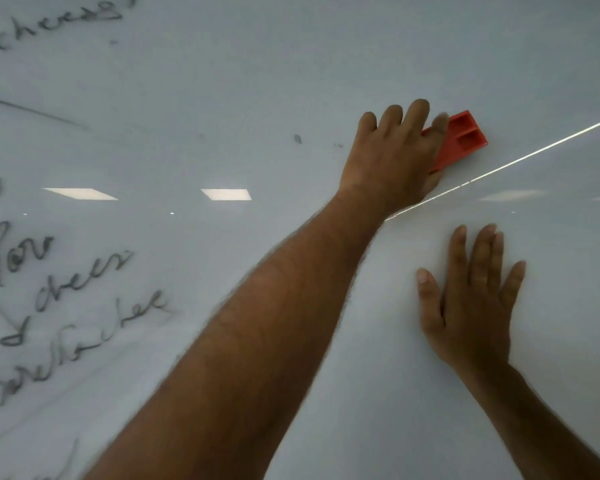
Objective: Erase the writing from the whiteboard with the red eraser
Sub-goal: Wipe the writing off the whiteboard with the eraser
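The red eraser [463, 140] lies flat against the whiteboard [222, 81] at the upper right. My left hand [392, 157] grips it from the left, fingers curled over its top edge, and covers its left half. My right hand [471, 299] rests flat on the board lower right, fingers spread and straight. Dark handwriting [59, 292] fills the left side, with another word [56, 26] at the top left. A small dark smudge [297, 139] sits just left of my left hand.
A thin bright seam [520, 159] runs diagonally across the board under the eraser. Ceiling lights reflect in the glossy surface [226, 194]. A faint dark line [39, 114] crosses the upper left. The board around both hands carries no writing.
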Motion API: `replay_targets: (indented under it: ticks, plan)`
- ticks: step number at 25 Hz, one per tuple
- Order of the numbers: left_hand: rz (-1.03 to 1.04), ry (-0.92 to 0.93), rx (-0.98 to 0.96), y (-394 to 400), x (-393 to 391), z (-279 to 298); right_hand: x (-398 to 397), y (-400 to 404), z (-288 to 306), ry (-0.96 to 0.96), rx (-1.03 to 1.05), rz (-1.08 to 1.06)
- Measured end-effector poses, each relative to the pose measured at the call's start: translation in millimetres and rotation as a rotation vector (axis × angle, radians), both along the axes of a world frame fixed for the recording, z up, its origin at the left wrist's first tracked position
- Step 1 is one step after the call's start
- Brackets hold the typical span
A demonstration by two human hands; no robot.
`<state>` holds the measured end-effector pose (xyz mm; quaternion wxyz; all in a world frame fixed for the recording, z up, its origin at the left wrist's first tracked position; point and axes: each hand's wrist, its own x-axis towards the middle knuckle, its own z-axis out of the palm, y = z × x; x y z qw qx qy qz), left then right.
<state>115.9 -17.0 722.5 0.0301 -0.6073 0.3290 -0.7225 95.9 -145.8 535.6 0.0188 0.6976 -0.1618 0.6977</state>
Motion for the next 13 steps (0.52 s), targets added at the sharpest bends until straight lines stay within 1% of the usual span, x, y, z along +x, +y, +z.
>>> replay_targets:
  ticks: [4, 6, 10, 13]
  plan:
    - [-0.018, 0.011, -0.081, 53.1, 21.0, 9.3, 3.7, 17.8, -0.1, -0.014, 0.103, 0.077]
    - [-0.009, 0.029, -0.141, 93.2, 34.0, 15.3, 9.0, 43.3, 2.0, -0.009, 0.108, 0.103]
    - [0.020, 0.046, -0.245, 190.7, 66.3, 23.8, 30.1, 107.7, 10.5, 0.005, 0.082, 0.095]
    - [0.019, 0.066, -0.328, 276.5, 94.9, 33.6, 49.0, 152.5, 30.8, -0.006, 0.098, 0.104]
